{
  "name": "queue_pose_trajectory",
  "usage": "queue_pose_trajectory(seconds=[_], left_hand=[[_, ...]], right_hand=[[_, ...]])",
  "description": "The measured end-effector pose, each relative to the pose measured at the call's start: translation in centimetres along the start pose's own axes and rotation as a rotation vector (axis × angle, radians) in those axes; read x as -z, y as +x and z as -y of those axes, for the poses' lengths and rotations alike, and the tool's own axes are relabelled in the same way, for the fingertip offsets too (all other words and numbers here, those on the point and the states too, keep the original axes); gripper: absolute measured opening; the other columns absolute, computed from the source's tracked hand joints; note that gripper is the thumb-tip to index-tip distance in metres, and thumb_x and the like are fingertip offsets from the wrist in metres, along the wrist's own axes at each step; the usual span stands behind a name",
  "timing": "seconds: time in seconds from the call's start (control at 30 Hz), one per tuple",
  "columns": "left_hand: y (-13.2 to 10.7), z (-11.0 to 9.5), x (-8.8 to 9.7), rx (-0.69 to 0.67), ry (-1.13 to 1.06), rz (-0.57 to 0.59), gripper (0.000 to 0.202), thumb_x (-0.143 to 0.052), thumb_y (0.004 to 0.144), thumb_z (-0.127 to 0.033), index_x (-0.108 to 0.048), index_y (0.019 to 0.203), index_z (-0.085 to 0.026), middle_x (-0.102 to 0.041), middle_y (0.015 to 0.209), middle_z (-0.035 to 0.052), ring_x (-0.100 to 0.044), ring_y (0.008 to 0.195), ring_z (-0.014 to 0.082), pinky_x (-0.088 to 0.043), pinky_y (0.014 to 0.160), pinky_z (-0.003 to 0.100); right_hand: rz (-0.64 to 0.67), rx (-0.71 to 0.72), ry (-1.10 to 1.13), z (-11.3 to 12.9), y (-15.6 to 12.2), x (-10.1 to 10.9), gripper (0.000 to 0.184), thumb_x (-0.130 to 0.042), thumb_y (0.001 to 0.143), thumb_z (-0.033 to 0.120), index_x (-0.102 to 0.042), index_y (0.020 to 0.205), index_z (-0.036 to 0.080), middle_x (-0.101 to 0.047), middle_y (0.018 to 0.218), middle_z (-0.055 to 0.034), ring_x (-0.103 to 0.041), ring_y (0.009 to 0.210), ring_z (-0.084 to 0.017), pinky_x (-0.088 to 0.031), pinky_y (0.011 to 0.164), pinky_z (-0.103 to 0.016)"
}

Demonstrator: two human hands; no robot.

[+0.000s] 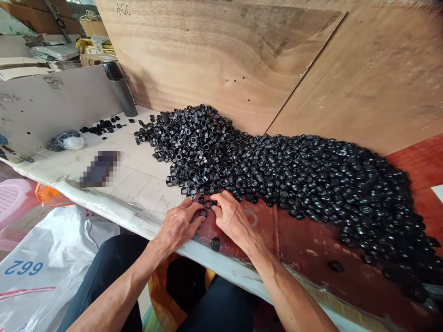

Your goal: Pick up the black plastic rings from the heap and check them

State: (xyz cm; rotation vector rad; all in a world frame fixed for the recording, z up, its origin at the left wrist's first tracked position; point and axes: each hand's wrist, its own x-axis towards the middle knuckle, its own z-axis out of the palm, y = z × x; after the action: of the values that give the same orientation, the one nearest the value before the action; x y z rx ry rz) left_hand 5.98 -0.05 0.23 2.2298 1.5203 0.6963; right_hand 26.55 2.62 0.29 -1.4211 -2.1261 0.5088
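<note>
Your left hand (180,226) and right hand (233,220) sit narrow, touching black plastic rings (204,213); a careless brush could spill the nearby heap (294,175) over the table (221,272) edge.

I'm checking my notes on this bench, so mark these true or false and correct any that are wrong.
1. The black rings lie heaped against a plywood board. True.
2. The left hand grips a bottle. False: the dark bottle stands upright, away from both hands.
3. The right hand touches black rings at the heap's near edge. True.
4. The heap lies only on a white sheet. False: it also spreads across a red-brown board.
</note>
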Motion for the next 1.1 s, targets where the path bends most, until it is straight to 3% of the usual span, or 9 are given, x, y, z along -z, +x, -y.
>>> queue_pose_trajectory(seconds=[0.17, 0.33, 0.47, 0.63, 0.77, 0.93, 1.03, 1.1], left_hand=[[-0.4, -0.2, 0.2, 0.019, -0.099, -0.082, 0.019, -0.069, 0.09, -0.019, -0.07, 0.109, -0.023, -0.07, 0.094, 0.002, -0.071, 0.076, 0.0177, -0.057, 0.073, 0.029], [-0.7, -0.1, 0.6, 0.147, -0.325, -0.123, 0.018, -0.071, 0.086, -0.019, -0.071, 0.103, -0.022, -0.073, 0.078, -0.0016, -0.068, 0.064, 0.0149, -0.056, 0.063, 0.027], [-0.8, 0.0, 0.8, 0.182, -0.479, -0.136, 0.014, -0.072, 0.085, -0.022, -0.07, 0.099, -0.021, -0.077, 0.084, -0.0001, -0.072, 0.071, 0.0152, -0.058, 0.066, 0.026], [-0.8, 0.0, 0.9, 0.228, -0.609, -0.123, 0.017, -0.074, 0.085, -0.025, -0.072, 0.102, -0.021, -0.074, 0.077, -0.0016, -0.068, 0.065, 0.0132, -0.055, 0.06, 0.023], [-1.0, 0.2, 0.8, 0.263, -0.733, -0.084, 0.025, -0.076, 0.086, -0.031, -0.073, 0.108, -0.019, -0.069, 0.07, -0.0018, -0.064, 0.059, 0.0128, -0.051, 0.055, 0.023], [-1.3, 0.6, 0.9, 0.24, -0.86, -0.073, 0.023, -0.075, 0.089, -0.028, -0.073, 0.109, -0.019, -0.071, 0.08, 0.0012, -0.065, 0.068, 0.0139, -0.053, 0.064, 0.025], [-1.3, 0.7, 1.0, 0.189, -0.829, -0.112, 0.022, -0.075, 0.088, -0.024, -0.075, 0.11, -0.02, -0.074, 0.1, 0.0046, -0.063, 0.072, 0.0129, -0.053, 0.066, 0.025], [-1.3, 0.7, 1.1, 0.194, -0.841, -0.089, 0.024, -0.075, 0.09, -0.026, -0.075, 0.113, -0.02, -0.074, 0.102, 0.0057, -0.063, 0.072, 0.0132, -0.053, 0.067, 0.026]], right_hand=[[-0.043, -0.007, 0.023, -0.6, -0.1, -0.4, 0.024, -0.055, 0.09, 0.002, -0.068, 0.097, 0.02, -0.058, 0.109, -0.0084, -0.062, 0.082, -0.018, -0.054, 0.077, -0.032], [-0.091, -0.067, 0.191, 0.0, -0.1, 0.4, 0.023, -0.059, 0.091, 0.01, -0.068, 0.109, 0.021, -0.069, 0.106, -0.0078, -0.067, 0.093, -0.021, -0.054, 0.084, -0.034], [-0.003, -0.189, 0.488, 2.0, 0.3, 1.8, 0.021, -0.067, 0.09, 0.03, -0.075, 0.108, 0.021, -0.072, 0.091, -0.0024, -0.064, 0.076, -0.018, -0.052, 0.071, -0.029], [0.096, -0.182, 0.676, 3.0, 0.4, 1.7, 0.033, -0.07, 0.082, 0.028, -0.079, 0.113, 0.02, -0.072, 0.088, -0.0009, -0.063, 0.076, -0.016, -0.051, 0.069, -0.027], [0.114, -0.159, 0.65, 3.2, 0.3, 1.1, 0.025, -0.071, 0.083, 0.027, -0.08, 0.105, 0.02, -0.071, 0.087, -0.0012, -0.063, 0.074, -0.016, -0.051, 0.069, -0.028], [0.022, -0.046, 0.594, 3.6, 0.1, 0.8, 0.008, -0.074, 0.081, 0.023, -0.072, 0.089, 0.02, -0.073, 0.1, -0.0037, -0.067, 0.09, -0.019, -0.052, 0.083, -0.031], [0.035, -0.085, 0.616, 3.7, 0.0, 0.6, 0.016, -0.072, 0.082, 0.021, -0.072, 0.098, 0.021, -0.073, 0.099, -0.0023, -0.066, 0.087, -0.018, -0.052, 0.081, -0.03], [0.049, -0.142, 0.652, 3.7, 0.0, 0.5, 0.022, -0.073, 0.082, 0.023, -0.071, 0.104, 0.022, -0.073, 0.094, -0.0006, -0.064, 0.08, -0.017, -0.052, 0.073, -0.028]])
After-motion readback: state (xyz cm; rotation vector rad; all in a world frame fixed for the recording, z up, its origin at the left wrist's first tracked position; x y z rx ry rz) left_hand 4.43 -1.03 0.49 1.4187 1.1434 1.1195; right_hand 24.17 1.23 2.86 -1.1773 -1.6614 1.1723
